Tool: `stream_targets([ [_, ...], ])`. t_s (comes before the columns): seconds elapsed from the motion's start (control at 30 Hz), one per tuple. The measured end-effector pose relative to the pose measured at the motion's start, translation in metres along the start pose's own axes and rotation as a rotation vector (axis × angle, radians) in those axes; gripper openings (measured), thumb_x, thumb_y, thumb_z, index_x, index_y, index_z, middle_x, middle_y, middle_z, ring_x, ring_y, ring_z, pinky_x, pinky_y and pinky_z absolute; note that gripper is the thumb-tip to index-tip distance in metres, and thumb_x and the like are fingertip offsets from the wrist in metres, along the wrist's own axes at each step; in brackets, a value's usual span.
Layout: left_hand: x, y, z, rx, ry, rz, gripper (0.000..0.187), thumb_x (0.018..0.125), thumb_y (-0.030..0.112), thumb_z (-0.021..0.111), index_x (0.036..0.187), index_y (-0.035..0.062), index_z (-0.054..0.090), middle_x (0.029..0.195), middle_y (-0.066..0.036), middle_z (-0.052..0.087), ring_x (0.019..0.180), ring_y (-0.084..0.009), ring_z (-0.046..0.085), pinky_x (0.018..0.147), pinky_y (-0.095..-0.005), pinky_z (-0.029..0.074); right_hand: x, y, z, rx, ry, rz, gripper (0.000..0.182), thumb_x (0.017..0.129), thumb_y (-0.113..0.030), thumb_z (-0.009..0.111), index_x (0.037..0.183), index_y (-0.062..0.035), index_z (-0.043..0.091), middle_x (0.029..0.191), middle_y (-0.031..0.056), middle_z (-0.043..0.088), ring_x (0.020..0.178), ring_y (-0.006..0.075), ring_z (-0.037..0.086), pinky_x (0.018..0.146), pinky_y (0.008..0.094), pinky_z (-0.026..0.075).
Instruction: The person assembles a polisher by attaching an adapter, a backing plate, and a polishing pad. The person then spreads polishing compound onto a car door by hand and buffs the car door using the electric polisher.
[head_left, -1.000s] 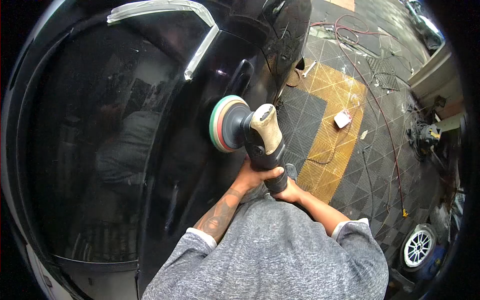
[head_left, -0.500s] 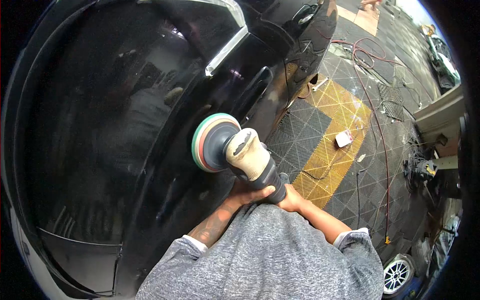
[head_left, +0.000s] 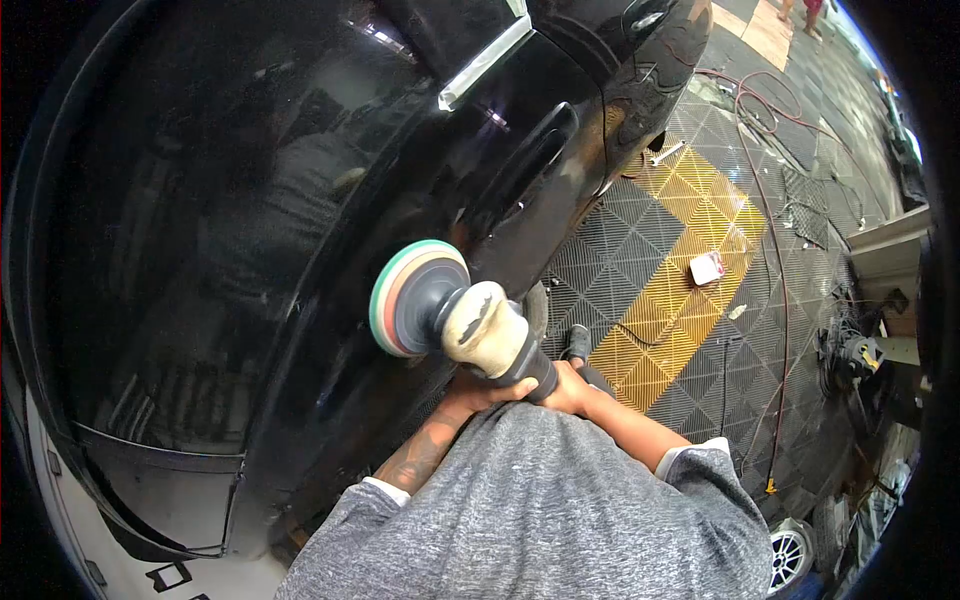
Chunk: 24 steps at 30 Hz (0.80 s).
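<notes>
A rotary polisher (head_left: 486,328) with a worn cream head and black handle points up and left from my chest. Its round pad (head_left: 389,285), layered green, white and reddish with a dark backing plate, is against or just off the black car body (head_left: 330,330); contact is hard to tell. My left hand (head_left: 488,391) grips the handle from the left, thumb on top. From the right, my right hand (head_left: 567,388) wraps the handle close to my shirt. Most fingers of both hands are hidden behind the tool.
Masking tape (head_left: 487,62) edges a car panel above. On the black and yellow tiled floor are a white tub (head_left: 706,268), a red hose (head_left: 778,290) and a wrench (head_left: 668,153). A wheel (head_left: 790,556) stands lower right. Another person's legs (head_left: 812,18) show at top right.
The polisher has shifted slightly left and down along the car body, still in both hands. My view has moved, so the tape and floor things appear further right.
</notes>
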<state>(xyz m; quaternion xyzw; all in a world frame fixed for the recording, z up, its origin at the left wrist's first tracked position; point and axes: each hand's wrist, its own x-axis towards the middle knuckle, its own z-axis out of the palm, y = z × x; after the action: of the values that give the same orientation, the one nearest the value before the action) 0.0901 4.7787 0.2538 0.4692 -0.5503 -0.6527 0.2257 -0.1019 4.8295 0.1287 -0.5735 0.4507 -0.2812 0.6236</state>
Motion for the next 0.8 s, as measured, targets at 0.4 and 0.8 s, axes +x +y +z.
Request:
stream_targets([
  [0.4,0.009,0.001,0.012,0.171,-0.014,0.011,0.085,0.072,0.041,0.087,0.138,0.0060,0.049,0.136,-0.013,0.053,0.130,-0.0279,0.048,0.114,-0.0423,0.036,-0.007,0.037,0.026,0.086,0.021,-0.020,0.048,0.073,-0.026,0.076,0.113,-0.0022,0.067,0.110,0.0174,0.072,0.105,0.0296,0.069,0.091,0.0405,0.054],
  [0.8,-0.005,-0.034,-0.009,0.160,-0.068,0.080,0.078,0.072,0.034,0.086,0.137,0.0091,0.051,0.133,-0.009,0.055,0.126,-0.0251,0.051,0.112,-0.0412,0.038,-0.006,0.022,0.020,0.048,-0.070,0.078,0.044,0.071,-0.027,0.079,0.104,0.0000,0.068,0.102,0.0170,0.074,0.097,0.0276,0.071,0.084,0.0403,0.054],
])
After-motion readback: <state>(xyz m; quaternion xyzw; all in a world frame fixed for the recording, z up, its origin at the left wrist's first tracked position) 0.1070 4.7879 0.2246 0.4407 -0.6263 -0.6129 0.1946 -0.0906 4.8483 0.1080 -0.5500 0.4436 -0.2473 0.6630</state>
